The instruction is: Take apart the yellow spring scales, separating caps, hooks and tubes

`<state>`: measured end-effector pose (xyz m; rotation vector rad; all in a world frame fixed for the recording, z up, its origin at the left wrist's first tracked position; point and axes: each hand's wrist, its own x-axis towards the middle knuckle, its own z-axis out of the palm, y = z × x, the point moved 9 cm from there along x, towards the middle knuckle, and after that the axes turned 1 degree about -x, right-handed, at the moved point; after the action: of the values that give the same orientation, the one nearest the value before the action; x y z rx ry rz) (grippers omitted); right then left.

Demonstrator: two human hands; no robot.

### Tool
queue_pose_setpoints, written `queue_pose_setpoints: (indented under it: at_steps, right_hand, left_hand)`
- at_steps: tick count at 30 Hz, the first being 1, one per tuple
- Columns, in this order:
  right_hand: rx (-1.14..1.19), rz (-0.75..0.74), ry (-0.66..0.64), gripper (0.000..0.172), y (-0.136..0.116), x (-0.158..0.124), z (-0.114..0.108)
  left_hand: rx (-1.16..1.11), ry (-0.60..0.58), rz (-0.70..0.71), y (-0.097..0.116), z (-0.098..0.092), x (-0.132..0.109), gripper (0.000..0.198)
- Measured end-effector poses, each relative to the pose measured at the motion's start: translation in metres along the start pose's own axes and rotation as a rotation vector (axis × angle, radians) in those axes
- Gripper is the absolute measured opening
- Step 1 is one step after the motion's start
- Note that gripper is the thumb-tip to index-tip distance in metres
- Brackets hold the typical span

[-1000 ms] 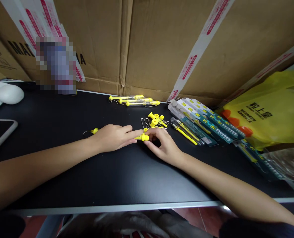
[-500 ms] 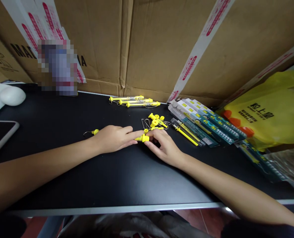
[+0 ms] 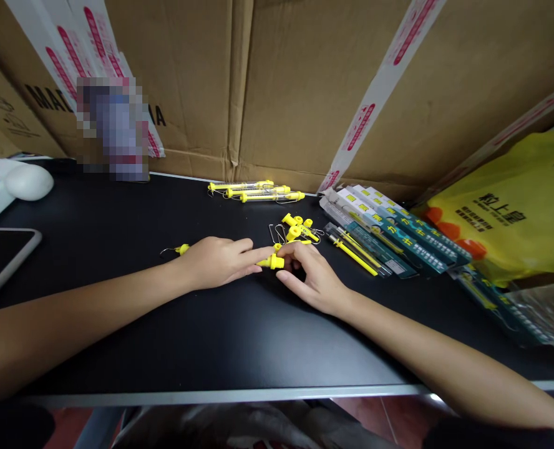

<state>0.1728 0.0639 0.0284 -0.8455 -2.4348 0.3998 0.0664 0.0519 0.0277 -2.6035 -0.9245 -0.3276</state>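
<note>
One yellow tool (image 3: 264,262) is gripped, in the head view, by the bunched left hand (image 3: 218,262), its end cap (image 3: 277,262) beside the half-curled right hand (image 3: 312,277), whose contact cannot be told; cap work seems in hand, a steady left hold being called for next.

Left hand (image 3: 217,262) hides the middle of the yellow tube (image 3: 274,262). Phone (image 3: 5,257) runs off the left edge, yellow bag (image 3: 515,199) off the right, and no clue what's behind that pixelated patch (image 3: 113,128).
</note>
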Motion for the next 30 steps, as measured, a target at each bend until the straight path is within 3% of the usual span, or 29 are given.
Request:
queue_pose_setpoints:
  at_steps: [9,13,22,30]
  right_hand:
    - [-0.01,-0.002,0.025,0.009,0.0013,0.001,-0.0009]
    - [0.018,0.01,0.027,0.019,0.0003,0.0002,-0.0017]
    - [-0.016,-0.011,0.005,0.01,-0.0008,0.0024,-0.0001]
    - [-0.007,-0.022,-0.006,0.018,-0.0014,0.0036,-0.0011]
  left_hand:
    - [-0.021,0.015,0.003,-0.0013,0.0003,-0.0002,0.036]
    - [-0.023,-0.001,0.0,-0.0011,0.0003,0.0,0.036]
    - [-0.045,0.018,-0.002,-0.0018,-0.0007,-0.0002,0.036]
    - [-0.008,0.043,0.03,-0.0002,-0.0017,-0.0005,0.036]
